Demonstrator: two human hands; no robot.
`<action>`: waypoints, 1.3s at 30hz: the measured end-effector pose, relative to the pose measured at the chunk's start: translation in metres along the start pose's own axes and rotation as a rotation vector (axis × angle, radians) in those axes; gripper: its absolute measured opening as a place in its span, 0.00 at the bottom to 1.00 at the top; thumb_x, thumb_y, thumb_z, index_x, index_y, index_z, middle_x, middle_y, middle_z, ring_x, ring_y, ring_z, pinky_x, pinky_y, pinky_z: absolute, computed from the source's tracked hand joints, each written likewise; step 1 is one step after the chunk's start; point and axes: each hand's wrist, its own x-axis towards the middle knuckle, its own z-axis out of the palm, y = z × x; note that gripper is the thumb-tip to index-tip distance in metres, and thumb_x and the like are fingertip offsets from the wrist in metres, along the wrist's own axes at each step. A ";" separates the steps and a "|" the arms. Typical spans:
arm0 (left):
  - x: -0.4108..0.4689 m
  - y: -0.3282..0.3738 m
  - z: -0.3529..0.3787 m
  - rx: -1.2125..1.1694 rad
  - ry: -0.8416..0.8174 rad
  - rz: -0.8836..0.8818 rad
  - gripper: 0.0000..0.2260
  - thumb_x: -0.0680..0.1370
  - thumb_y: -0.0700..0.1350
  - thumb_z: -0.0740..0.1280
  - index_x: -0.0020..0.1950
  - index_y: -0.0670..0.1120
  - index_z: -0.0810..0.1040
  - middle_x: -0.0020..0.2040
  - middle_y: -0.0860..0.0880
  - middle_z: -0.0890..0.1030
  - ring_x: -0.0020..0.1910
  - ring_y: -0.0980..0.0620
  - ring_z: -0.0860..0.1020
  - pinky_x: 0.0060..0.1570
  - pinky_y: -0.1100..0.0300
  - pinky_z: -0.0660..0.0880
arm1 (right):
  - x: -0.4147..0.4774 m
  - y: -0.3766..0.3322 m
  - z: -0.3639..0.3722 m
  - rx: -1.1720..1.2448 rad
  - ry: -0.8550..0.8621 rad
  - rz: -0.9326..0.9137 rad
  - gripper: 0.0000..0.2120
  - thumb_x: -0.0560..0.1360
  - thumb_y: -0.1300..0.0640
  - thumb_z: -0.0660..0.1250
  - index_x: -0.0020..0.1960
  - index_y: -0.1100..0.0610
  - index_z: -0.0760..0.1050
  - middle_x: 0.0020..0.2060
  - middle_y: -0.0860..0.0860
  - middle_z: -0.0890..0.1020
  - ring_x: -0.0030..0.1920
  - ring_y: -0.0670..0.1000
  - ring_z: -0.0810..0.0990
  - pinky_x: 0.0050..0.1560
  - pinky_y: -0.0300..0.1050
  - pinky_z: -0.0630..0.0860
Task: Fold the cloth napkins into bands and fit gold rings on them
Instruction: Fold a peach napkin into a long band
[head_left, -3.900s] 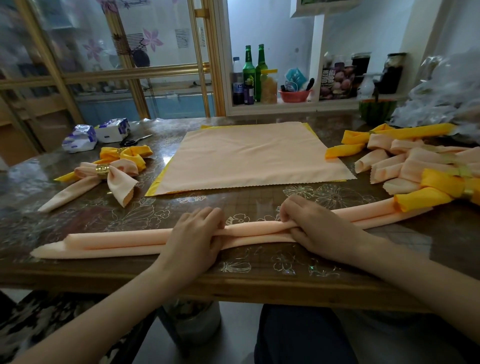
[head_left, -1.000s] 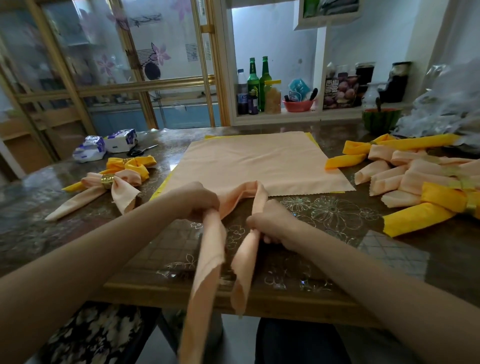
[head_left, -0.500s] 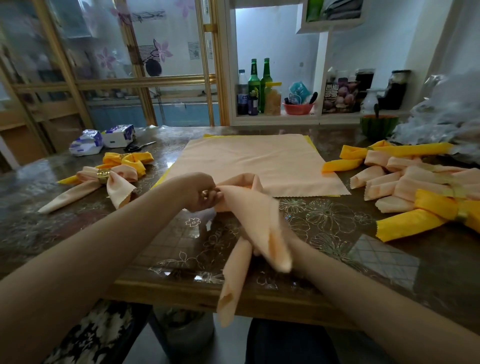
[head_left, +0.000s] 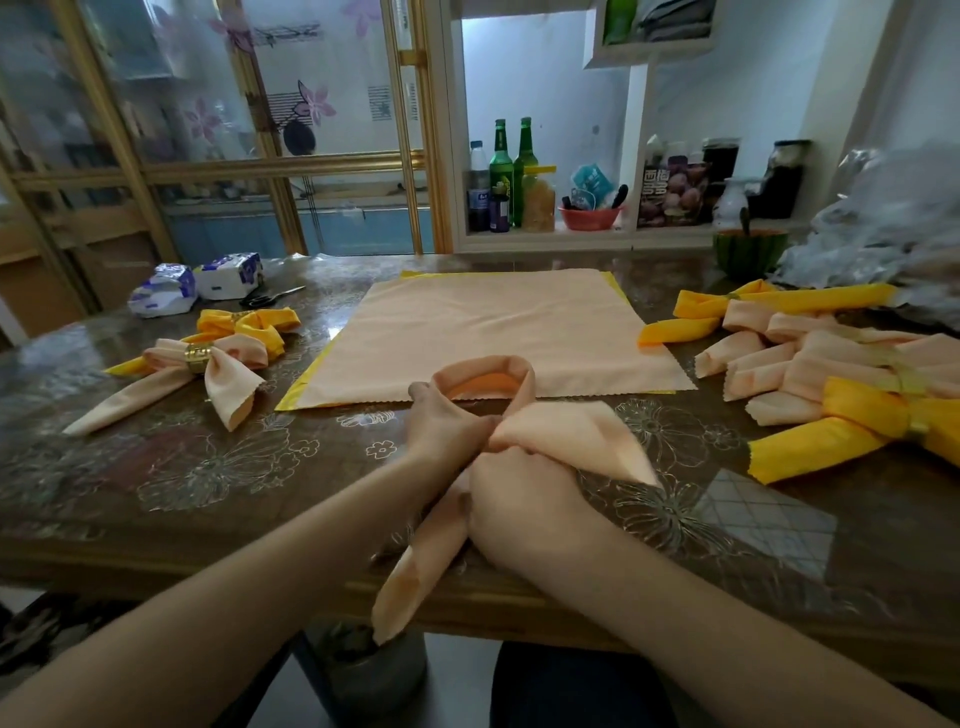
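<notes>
A peach napkin band (head_left: 566, 431) is bent into a loop near the table's front, its two tails crossed. One tail fans to the right on the table; the other hangs over the front edge. My left hand (head_left: 441, 426) pinches the band at the base of the loop. Just in front of it, my right hand (head_left: 524, 499) grips the crossing. A flat peach napkin (head_left: 493, 332) lies behind on a yellow one. At the left lie finished bows, the peach one (head_left: 176, 374) with a gold ring (head_left: 197, 357) on it.
Several folded peach and yellow napkins (head_left: 831, 374) are piled at the right. Two tissue packs (head_left: 197, 283) and scissors (head_left: 270, 297) sit at the back left. A green bowl (head_left: 748, 252) and crumpled plastic (head_left: 893, 228) stand at the back right. Bottles line the shelf behind.
The long band that lay flat along the front edge has been lifted, bent into a loop and crossed. The right tail now lies spread on the table, and both hands have closed in at the crossing.
</notes>
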 end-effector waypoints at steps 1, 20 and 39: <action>-0.001 -0.003 0.006 0.049 0.049 0.021 0.26 0.65 0.48 0.75 0.54 0.44 0.63 0.40 0.52 0.71 0.45 0.51 0.73 0.43 0.64 0.69 | -0.003 -0.004 -0.006 -0.125 0.003 -0.111 0.09 0.79 0.58 0.59 0.56 0.58 0.73 0.51 0.54 0.77 0.51 0.55 0.77 0.45 0.40 0.69; 0.044 0.036 -0.009 0.812 -0.179 0.445 0.19 0.74 0.51 0.69 0.62 0.43 0.74 0.58 0.44 0.77 0.55 0.46 0.75 0.48 0.57 0.70 | 0.047 0.081 0.014 -0.315 0.184 -0.171 0.23 0.80 0.44 0.49 0.65 0.53 0.73 0.59 0.55 0.75 0.60 0.57 0.71 0.58 0.50 0.67; 0.000 0.015 -0.014 0.614 0.141 0.661 0.08 0.76 0.47 0.65 0.54 0.49 0.76 0.48 0.49 0.73 0.55 0.47 0.71 0.51 0.56 0.69 | 0.048 0.088 0.012 -0.148 0.270 -0.158 0.13 0.80 0.51 0.56 0.59 0.54 0.75 0.58 0.49 0.76 0.59 0.52 0.70 0.59 0.47 0.63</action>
